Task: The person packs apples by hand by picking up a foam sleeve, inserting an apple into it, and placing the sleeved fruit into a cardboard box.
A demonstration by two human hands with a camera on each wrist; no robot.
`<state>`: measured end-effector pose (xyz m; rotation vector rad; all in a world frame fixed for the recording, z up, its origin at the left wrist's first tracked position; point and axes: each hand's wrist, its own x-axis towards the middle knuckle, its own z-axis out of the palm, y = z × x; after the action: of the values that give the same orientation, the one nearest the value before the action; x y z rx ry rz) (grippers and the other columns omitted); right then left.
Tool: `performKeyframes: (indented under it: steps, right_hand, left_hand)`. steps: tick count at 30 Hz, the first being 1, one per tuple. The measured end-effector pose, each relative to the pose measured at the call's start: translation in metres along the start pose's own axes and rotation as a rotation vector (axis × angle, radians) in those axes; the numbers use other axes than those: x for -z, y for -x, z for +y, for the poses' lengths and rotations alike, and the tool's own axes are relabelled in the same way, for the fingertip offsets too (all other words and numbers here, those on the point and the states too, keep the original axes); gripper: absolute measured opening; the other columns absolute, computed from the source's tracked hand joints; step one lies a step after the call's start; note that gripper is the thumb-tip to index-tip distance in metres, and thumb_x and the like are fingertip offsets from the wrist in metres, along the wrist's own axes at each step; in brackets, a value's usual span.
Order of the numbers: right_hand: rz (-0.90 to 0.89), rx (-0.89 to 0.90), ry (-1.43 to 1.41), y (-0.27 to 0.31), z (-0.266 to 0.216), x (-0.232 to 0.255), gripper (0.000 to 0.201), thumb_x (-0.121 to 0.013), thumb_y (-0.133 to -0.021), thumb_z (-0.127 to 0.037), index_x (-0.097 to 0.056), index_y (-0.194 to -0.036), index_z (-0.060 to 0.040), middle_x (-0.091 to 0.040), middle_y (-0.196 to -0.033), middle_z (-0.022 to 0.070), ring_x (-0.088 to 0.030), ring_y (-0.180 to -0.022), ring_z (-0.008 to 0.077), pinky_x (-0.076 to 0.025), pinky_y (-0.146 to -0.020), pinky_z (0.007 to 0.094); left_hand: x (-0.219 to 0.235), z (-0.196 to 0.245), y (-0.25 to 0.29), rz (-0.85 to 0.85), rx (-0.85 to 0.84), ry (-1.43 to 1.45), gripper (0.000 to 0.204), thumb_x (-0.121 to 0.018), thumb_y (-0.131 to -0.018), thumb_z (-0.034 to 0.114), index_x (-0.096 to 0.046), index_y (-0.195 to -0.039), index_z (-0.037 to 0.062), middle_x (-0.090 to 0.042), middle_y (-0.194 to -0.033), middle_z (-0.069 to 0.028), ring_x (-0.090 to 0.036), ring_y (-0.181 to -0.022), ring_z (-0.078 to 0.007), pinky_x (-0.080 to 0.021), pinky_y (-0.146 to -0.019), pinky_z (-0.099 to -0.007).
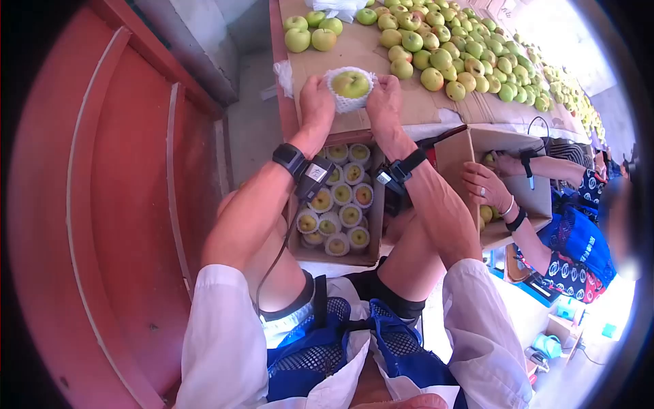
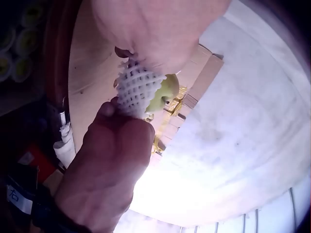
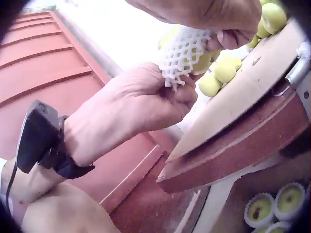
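Between my two hands, over the near edge of the table, is a green apple in a white foam net sleeve. My left hand pinches the sleeve on its left side, and my right hand pinches it on the right. In the left wrist view the mesh of the sleeve wraps the apple, whose one end shows bare. The right wrist view shows the left hand with curled fingers at the lower edge of the net. Below my forearms stands a cardboard box of sleeved apples.
Many loose apples cover the cardboard-topped table, with a few more at its back left. At right another person's hands reach into a second box. A red panelled door stands left.
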<state>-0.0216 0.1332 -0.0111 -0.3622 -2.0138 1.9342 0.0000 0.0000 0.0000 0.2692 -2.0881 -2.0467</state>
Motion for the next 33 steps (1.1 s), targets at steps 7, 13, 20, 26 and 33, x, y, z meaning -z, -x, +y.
performKeyframes:
  steps: [7,13,20,26,33]
  right_hand:
    - [-0.135,-0.049,-0.081,0.008,-0.033,0.004,0.025,-0.056,-0.100,-0.014,-0.055,-0.120,0.0021,-0.066,-0.095,0.0063,-0.060,-0.075,0.0119,-0.046,-0.056,0.0253]
    - [-0.295,0.059,-0.104,0.030,-0.050,0.005,0.029,-0.052,-0.097,-0.006,-0.054,-0.125,0.0005,-0.066,-0.102,0.0126,-0.066,-0.086,0.0196,-0.054,-0.066,0.0312]
    - [-0.484,0.168,0.141,0.036,-0.037,-0.003,0.036,-0.052,-0.091,-0.006,-0.054,-0.127,0.0025,-0.070,-0.097,0.0200,-0.071,-0.081,0.0260,-0.058,-0.072,0.0367]
    - [-0.463,0.047,0.290,0.040,-0.052,0.001,0.038,-0.052,-0.091,-0.007,-0.056,-0.127,0.0018,-0.072,-0.093,0.0142,-0.071,-0.075,0.0183,-0.052,-0.064,0.0290]
    - [-0.521,-0.033,0.232,0.038,-0.054,0.003,0.038,-0.055,-0.090,-0.012,-0.059,-0.124,0.0016,-0.072,-0.094,0.0088,-0.069,-0.078,0.0161,-0.049,-0.059,0.0313]
  left_hand:
    - [0.012,0.035,0.002,-0.099,0.004,-0.065,0.030,-0.043,-0.107,0.028,-0.057,-0.108,0.0018,-0.065,-0.096,-0.0109,-0.062,-0.085,-0.0193,-0.051,-0.072,-0.0336]
    - [0.024,0.030,-0.014,-0.133,0.101,0.200,0.039,-0.039,-0.108,0.036,-0.059,-0.112,0.0027,-0.063,-0.102,-0.0093,-0.062,-0.085,-0.0182,-0.052,-0.066,-0.0328]
    - [0.043,0.026,-0.023,-0.043,0.166,0.242,0.049,-0.038,-0.108,0.045,-0.059,-0.117,0.0014,-0.062,-0.110,-0.0097,-0.061,-0.099,-0.0205,-0.055,-0.076,-0.0402]
    - [0.038,0.018,-0.029,0.055,0.215,0.169,0.064,-0.039,-0.107,0.053,-0.057,-0.131,-0.0033,-0.061,-0.124,-0.0147,-0.059,-0.106,-0.0217,-0.053,-0.084,-0.0414]
    - [0.040,0.027,-0.028,-0.101,0.243,0.189,0.072,-0.036,-0.106,0.060,-0.049,-0.138,-0.0029,-0.060,-0.128,-0.0142,-0.062,-0.111,-0.0221,-0.053,-0.091,-0.0388]
